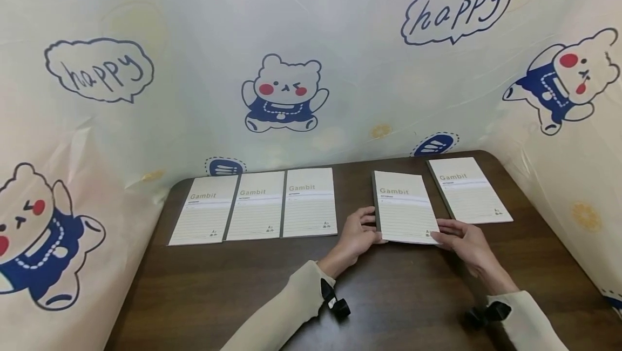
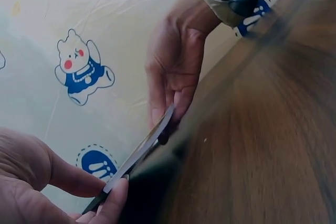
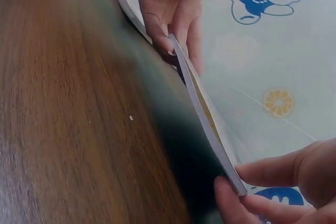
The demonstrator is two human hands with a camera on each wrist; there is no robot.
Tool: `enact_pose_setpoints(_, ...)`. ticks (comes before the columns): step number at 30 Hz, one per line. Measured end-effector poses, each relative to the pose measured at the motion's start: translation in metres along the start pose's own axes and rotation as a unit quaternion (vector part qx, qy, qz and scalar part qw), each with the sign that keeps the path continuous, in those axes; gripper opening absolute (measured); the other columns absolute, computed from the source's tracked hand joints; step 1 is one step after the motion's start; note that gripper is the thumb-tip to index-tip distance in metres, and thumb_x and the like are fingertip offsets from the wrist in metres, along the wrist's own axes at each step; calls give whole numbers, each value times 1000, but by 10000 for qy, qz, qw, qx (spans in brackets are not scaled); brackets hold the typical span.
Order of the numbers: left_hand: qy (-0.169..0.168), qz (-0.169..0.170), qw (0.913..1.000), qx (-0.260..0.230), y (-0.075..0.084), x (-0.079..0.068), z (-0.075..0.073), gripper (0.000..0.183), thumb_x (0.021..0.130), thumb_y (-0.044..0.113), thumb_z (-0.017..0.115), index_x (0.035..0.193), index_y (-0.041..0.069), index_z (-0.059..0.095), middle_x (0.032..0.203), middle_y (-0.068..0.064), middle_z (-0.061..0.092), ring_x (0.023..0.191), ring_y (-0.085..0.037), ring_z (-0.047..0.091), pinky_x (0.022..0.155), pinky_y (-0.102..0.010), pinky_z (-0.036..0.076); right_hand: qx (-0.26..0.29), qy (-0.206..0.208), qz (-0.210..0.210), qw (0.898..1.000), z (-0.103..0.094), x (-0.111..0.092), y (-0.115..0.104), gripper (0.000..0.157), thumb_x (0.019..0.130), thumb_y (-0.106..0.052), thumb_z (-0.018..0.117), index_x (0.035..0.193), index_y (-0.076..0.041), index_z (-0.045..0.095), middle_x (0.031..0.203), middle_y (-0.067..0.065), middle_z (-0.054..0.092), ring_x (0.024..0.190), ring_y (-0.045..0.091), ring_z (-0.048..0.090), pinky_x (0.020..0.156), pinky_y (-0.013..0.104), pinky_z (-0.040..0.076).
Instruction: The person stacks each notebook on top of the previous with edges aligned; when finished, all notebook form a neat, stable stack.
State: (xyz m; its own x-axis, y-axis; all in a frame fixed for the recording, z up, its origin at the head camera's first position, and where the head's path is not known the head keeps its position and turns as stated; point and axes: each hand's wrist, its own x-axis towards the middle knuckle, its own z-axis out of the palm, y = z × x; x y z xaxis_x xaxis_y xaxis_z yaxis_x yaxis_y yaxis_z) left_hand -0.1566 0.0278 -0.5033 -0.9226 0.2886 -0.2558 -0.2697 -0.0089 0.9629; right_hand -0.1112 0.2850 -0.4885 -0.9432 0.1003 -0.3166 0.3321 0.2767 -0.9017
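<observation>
A white Gambit notebook (image 1: 405, 208) with a dark spine is held between both hands, raised a little over the table. My left hand (image 1: 357, 235) pinches its lower left corner, thumb on one face and fingers on the other. At the lower right corner, my right hand (image 1: 466, 243) grips it the same way. Seen edge-on in the left wrist view, the notebook (image 2: 140, 150) spans from the left hand (image 2: 31, 182) to the right hand (image 2: 176, 66). In the right wrist view its cover (image 3: 210, 114) bows slightly away from the pages.
Three matching notebooks, a left one (image 1: 201, 213), a middle one (image 1: 256, 208) and a right one (image 1: 309, 205), lie side by side on the brown table (image 1: 218, 291). Another notebook (image 1: 471, 191) lies at the back right. A bear-printed sheet (image 1: 359, 86) hangs behind the table.
</observation>
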Motion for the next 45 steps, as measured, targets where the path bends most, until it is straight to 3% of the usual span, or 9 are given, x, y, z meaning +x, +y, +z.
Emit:
enact_pose_setpoints(3, 49, 144, 9994, 317, 1, -3, -6, 75, 79, -18, 69, 150, 2, 52, 140, -25, 59, 109, -24, 63, 76, -32, 65, 228, -120, -21, 9997, 4, 2, 0, 66, 97, -8, 73, 150, 14, 42, 127, 17, 68, 89, -3, 70, 81, 21, 62)
enact_pose_setpoints(11, 180, 540, 9927, 1066, 9, -15, -34, 72, 81, -13, 70, 149, 3, 53, 137, -23, 64, 108, -29, 70, 78, -34, 64, 17, -406, -329, 9986, 22, 6, -13, 64, 99, -14, 71, 152, 10, 43, 142, 35, 57, 94, -1, 68, 82, 20, 60)
enact_pose_setpoints(18, 391, 693, 9820, 1712, 12, -28, -71, 71, 83, -7, 70, 151, 2, 51, 136, -21, 65, 112, -31, 68, 86, -37, 60, 4, -581, -523, 9969, 53, 15, -27, 55, 101, -9, 67, 149, 9, 48, 140, 34, 60, 98, 5, 70, 81, 24, 62)
enact_pose_setpoints(24, 633, 738, 9729, 2099, 13, -36, -100, 69, 84, -4, 71, 150, 1, 53, 134, -21, 67, 110, -33, 70, 83, -36, 61, 309, -771, -574, 9949, 83, 27, -33, 52, 98, -3, 69, 145, 10, 51, 133, 33, 64, 94, 8, 72, 78, 26, 62)
enact_pose_setpoints(32, 1044, 853, 9574, 2553, 13, -48, -134, 59, 88, -4, 72, 144, -3, 57, 132, -23, 69, 110, -36, 72, 88, -44, 62, 363, -924, -700, 9926, 121, 42, -42, 46, 95, 0, 71, 138, 10, 57, 124, 31, 68, 90, 13, 72, 74, 25, 61)
enact_pose_setpoints(37, 1377, 942, 9467, 2756, 12, -53, -147, 57, 90, -6, 70, 145, -6, 56, 134, -25, 69, 111, -36, 73, 92, -43, 62, 328, -1036, -730, 9914, 138, 49, -50, 44, 94, -1, 72, 135, 10, 59, 120, 29, 70, 88, 13, 72, 75, 26, 62)
enact_pose_setpoints(41, 1589, 1047, 9339, 3027, 10, -55, -156, 55, 90, -7, 71, 143, -6, 58, 131, -25, 71, 105, -33, 75, 85, -35, 64, 331, -1119, -680, 9908, 149, 55, -56, 44, 94, -2, 74, 134, 8, 60, 118, 27, 72, 87, 13, 72, 76, 28, 63)
enact_pose_setpoints(45, 1698, 1095, 9156, 3477, 10, -57, -164, 57, 89, -1, 77, 142, -5, 59, 122, -26, 74, 92, -29, 78, 74, -33, 64, 449, -1215, -715, 9890, 159, 61, -59, 45, 92, 0, 76, 133, 9, 61, 119, 29, 71, 87, 14, 73, 77, 30, 64)
